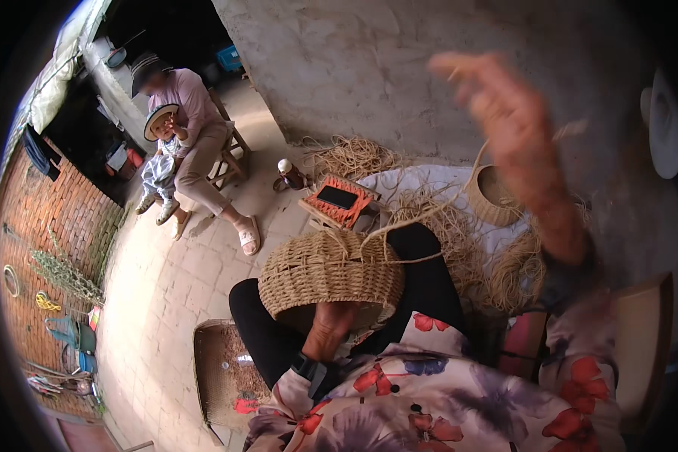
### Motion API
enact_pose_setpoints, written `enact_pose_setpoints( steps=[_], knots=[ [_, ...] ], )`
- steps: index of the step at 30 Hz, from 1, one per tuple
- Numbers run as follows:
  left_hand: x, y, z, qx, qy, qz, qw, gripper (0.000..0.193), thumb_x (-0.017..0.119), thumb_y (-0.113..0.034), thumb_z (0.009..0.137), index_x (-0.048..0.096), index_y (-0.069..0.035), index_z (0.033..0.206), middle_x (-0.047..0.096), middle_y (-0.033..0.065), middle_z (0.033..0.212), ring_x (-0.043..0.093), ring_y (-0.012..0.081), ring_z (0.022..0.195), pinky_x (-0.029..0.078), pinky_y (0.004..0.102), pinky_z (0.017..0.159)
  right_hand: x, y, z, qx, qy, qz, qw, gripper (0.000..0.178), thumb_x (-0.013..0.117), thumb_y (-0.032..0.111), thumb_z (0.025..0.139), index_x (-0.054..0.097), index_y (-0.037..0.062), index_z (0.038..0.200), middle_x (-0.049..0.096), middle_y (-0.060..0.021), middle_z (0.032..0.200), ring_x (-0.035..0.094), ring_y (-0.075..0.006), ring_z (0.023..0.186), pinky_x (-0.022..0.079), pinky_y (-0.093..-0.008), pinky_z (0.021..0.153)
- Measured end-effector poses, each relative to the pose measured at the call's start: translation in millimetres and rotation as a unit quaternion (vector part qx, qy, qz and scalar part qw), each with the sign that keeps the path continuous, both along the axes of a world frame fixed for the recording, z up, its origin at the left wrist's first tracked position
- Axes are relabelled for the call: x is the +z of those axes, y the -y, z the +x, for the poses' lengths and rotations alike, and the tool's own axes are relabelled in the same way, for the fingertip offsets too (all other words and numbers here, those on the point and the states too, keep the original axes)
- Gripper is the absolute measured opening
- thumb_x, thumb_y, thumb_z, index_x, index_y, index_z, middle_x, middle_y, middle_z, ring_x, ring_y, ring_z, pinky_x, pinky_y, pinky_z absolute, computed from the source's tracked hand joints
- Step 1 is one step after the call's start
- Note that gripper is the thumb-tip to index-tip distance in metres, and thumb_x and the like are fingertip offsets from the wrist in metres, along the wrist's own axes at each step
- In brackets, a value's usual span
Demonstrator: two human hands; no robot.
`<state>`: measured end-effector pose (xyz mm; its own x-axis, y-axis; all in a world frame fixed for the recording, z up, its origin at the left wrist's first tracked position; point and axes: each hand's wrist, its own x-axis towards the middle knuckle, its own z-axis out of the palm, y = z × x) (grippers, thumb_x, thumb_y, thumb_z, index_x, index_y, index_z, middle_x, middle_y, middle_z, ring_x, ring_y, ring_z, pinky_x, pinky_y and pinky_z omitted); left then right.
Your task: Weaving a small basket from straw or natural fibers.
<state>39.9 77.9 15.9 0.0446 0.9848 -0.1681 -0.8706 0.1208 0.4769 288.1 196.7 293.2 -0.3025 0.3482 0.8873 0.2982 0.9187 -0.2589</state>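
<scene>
Right hand [493,98] raised high over the right side, motion-blurred; how far the fingers are bent, and whether they grip a strand, cannot be told. Left hand [331,324], dark watch [307,369] on the wrist, reaches into the mouth of a woven basket [324,271]; its fingers are hidden inside, so their spread and grip cannot be made out. Basket sits on the lap between the knees, mouth tilted toward the wearer. Loose strand [418,261] extends from its far right side. Beyond the right knee: white cloth [388,181] under tangled fibre, a smaller basket [493,202] and a coil of cord [516,275]. Ahead, a black phone [337,197] lies on an orange woven stool [361,209]. Far left, a seated person [196,105] holds a child [158,173] in a brimmed hat.
</scene>
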Motion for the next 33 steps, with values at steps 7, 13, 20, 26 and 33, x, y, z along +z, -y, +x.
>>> enact_pose_setpoints(
  steps=[7,13,20,26,33],
  knots=[
    [-1,0,1,-0.003,-0.011,0.006,1.000,0.056,0.058,-0.046,0.087,0.052,-0.007,0.126,0.057,0.0088,0.124,0.051,0.0258,0.116,0.039,0.0424,0.102,-142,35,-73,0.180,0.086,-0.358,0.912,0.008,0.064,0.003,0.082,0.060,0.0024,0.089,0.060,-0.0042,0.071,0.058,-0.0104,0.067,0.046,-0.0268,0.061],
    [-11,-4,-1,0.012,-0.018,-0.012,1.000,0.051,0.057,-0.041,0.089,0.050,-0.005,0.126,0.056,0.0089,0.124,0.053,0.0242,0.114,0.042,0.0410,0.101,-173,26,-86,0.169,0.124,-0.233,0.950,0.010,0.063,0.001,0.077,0.060,0.0010,0.087,0.055,-0.0095,0.076,0.058,-0.0242,0.068,0.046,-0.0340,0.062],
    [-5,-6,5,0.033,-0.056,-0.033,0.997,0.040,0.060,-0.031,0.090,0.052,-0.006,0.121,0.059,0.0061,0.116,0.056,0.0191,0.105,0.047,0.0374,0.092,-171,31,-96,0.161,0.124,-0.231,0.952,0.011,0.056,-0.004,0.074,0.050,0.0013,0.082,0.052,-0.0119,0.075,0.056,-0.0337,0.068,0.046,-0.0390,0.063],
    [-24,-4,-8,0.061,-0.024,-0.025,0.998,0.043,0.061,-0.029,0.090,0.051,-0.006,0.124,0.058,0.0068,0.119,0.056,0.0209,0.107,0.046,0.0383,0.095,-155,35,-106,0.145,0.136,-0.177,0.964,0.013,0.059,-0.002,0.074,0.048,0.0024,0.080,0.053,-0.0111,0.073,0.057,-0.0311,0.073,0.045,-0.0391,0.065],
    [-13,4,-18,0.070,-0.054,0.031,0.996,0.046,0.064,-0.031,0.087,0.052,-0.004,0.122,0.059,0.0072,0.119,0.055,0.0213,0.109,0.044,0.0385,0.099,-158,27,-111,0.162,0.144,-0.183,0.959,0.011,0.061,0.001,0.075,0.051,0.0028,0.079,0.054,-0.0105,0.073,0.057,-0.0287,0.074,0.044,-0.0392,0.065]
  ],
)
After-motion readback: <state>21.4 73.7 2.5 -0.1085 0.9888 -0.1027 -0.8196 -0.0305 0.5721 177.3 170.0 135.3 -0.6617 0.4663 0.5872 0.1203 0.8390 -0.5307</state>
